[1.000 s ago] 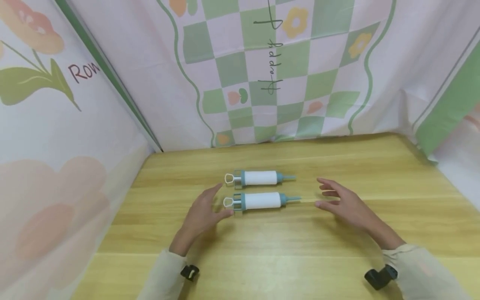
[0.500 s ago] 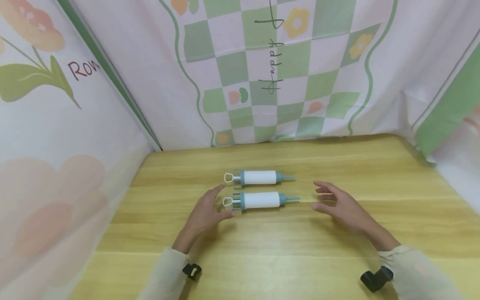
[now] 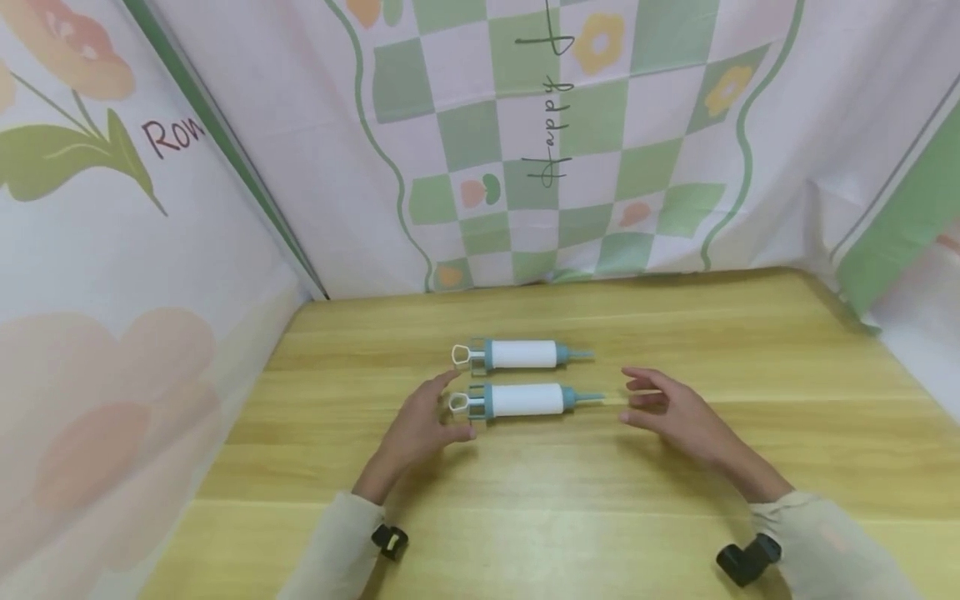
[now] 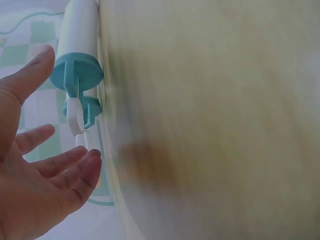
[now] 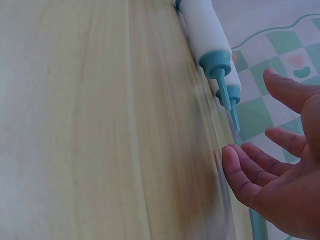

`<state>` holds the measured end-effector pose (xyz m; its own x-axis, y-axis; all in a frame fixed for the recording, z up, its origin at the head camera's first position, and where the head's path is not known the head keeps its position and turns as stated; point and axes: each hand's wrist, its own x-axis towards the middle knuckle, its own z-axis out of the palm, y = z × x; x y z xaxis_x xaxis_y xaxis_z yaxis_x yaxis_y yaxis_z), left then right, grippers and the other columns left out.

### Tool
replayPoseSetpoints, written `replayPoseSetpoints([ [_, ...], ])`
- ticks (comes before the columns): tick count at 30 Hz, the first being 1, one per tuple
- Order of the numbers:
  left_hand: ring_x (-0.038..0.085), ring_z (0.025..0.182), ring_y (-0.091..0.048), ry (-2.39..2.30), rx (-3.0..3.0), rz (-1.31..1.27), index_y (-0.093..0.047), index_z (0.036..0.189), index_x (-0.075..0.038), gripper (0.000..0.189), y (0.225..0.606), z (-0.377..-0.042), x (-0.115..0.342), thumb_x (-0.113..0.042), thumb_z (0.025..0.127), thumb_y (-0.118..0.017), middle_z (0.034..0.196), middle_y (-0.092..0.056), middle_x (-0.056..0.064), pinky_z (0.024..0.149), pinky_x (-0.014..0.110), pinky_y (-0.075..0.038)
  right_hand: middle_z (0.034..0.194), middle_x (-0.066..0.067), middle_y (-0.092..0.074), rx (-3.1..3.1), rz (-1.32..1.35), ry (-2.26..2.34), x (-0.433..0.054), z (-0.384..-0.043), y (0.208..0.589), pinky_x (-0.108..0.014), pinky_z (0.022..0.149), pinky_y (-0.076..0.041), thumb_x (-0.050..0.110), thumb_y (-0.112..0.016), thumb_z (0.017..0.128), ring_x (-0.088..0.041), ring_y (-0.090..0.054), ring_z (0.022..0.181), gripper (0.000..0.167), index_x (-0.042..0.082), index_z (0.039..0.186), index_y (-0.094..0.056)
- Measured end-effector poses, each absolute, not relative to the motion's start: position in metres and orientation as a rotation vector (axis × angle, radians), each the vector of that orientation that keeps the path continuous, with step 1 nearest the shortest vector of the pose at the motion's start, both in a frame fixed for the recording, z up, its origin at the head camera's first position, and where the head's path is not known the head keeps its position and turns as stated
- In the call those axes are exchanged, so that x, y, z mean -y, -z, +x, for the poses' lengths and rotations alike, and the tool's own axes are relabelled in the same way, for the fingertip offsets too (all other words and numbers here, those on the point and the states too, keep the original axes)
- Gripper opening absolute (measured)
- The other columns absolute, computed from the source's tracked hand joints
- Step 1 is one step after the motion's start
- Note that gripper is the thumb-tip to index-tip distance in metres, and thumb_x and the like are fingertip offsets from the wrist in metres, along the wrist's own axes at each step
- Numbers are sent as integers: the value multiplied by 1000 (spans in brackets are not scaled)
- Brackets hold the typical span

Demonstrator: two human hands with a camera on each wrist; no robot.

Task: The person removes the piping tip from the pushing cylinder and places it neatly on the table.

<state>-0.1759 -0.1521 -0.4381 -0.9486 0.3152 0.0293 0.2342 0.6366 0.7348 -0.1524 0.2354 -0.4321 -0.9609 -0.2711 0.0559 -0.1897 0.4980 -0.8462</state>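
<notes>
Two syringe-like tubes lie side by side on the wooden table, each with a white barrel, teal end caps, a thin teal nozzle pointing right and a white loop handle at the left. The near syringe is closer to me; the far syringe lies just behind it. My left hand is spread around the near one's handle end, thumb and fingers apart and gripping nothing. Off the nozzle tips hovers my right hand, its fingers loosely bent and holding nothing. In the left wrist view the near handle hangs between thumb and fingers without visible contact.
The wooden table runs back to a checked, flowered cloth. Another printed cloth borders the left side, and a green-striped one the right. Black wrist cameras sit on both sleeves.
Both hands have edged inward toward the syringes: the left slightly to the right, the right slightly to the left. The syringes stay where they lay on the table.
</notes>
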Motion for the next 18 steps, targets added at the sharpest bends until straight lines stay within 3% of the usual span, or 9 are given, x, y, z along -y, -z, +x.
replayPoseSetpoints([
  [3, 37, 130, -47, -1214, -2753, 449, -35, 155, -13, 96, 438, -176, 153, -28, 77, -88, 151, -42, 17, 104, 56, -40, 134, -28, -52, -2631, -397, 1490, -234, -156, 430, -25, 88, -49, 20, -70, 96, -41, -58, 117, 66, -4, 149, -38],
  [5, 37, 130, -47, -1215, -2752, 438, -35, 155, -14, 97, 438, -176, 155, -29, 76, -88, 150, -43, 17, 104, 55, -41, 134, -29, -51, -2614, -393, 1503, -233, -157, 429, -21, 85, -49, 20, -70, 96, -43, -58, 118, 66, -5, 148, -38],
  [12, 30, 111, -56, -1278, -2710, 406, -36, 155, -15, 95, 436, -176, 158, -26, 77, -89, 143, -49, 20, 89, 48, -51, 135, -32, -48, -2471, -389, 1633, -226, -160, 430, -31, 81, -57, 16, -68, 97, -46, -57, 116, 65, -8, 148, -36],
  [18, 25, 107, -55, -1222, -2703, 452, -36, 155, -16, 92, 437, -182, 152, -30, 79, -87, 142, -49, 17, 87, 42, -51, 136, -34, -44, -2384, -349, 1716, -220, -159, 431, -34, 79, -58, 12, -67, 97, -43, -59, 113, 65, -11, 148, -33],
])
